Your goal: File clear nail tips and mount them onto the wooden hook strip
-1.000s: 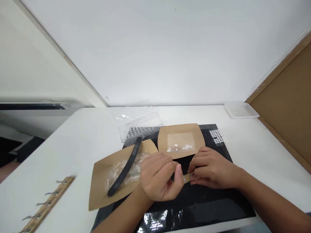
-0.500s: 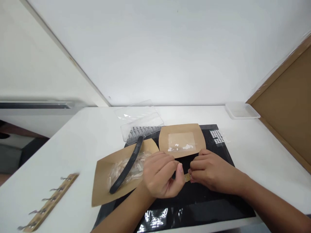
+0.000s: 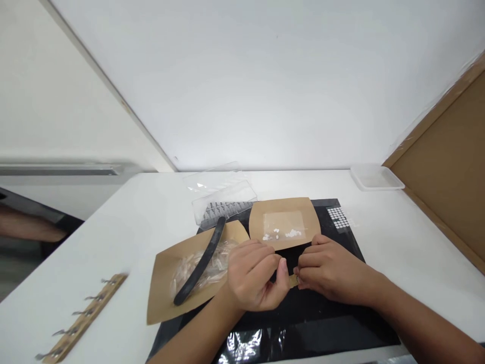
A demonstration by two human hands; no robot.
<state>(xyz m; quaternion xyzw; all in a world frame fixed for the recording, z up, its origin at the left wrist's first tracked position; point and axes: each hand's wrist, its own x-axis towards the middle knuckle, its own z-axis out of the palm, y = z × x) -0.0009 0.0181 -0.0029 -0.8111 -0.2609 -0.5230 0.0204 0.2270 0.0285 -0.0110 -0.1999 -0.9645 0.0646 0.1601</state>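
Here between the two hands sits a small tan strip (image 3: pixel 293 281), just above the black mat (image 3: pixel 310 323). The right hand (image 3: pixel 324 270) has its fingers curled and closed, pinching the strip's right end. The left hand (image 3: pixel 254 275) is bent inward, thumb drawn close to the index finger at the other end; whether those fingertips grip it, one cannot tell.

So it looks like work in progress: the strip is in hand, not laid down. Nearby, a white dot sheet (image 3: pixel 338 217) shows a gap in its rows, and loose white dots (image 3: pixel 293 233) lie in the far tray (image 3: pixel 257 220). How much remains cannot be read from this.

Now the room! The far tray's near edge lies just beyond the fingers. The near tray (image 3: pixel 161 280), with a black curved bar (image 3: pixel 200 265) across it, crowds the left forearm. The table's front edge runs close below the mat. The roomier side is the right, where white tabletop (image 3: pixel 401 237) stretches toward the cardboard panel (image 3: pixel 447 156).
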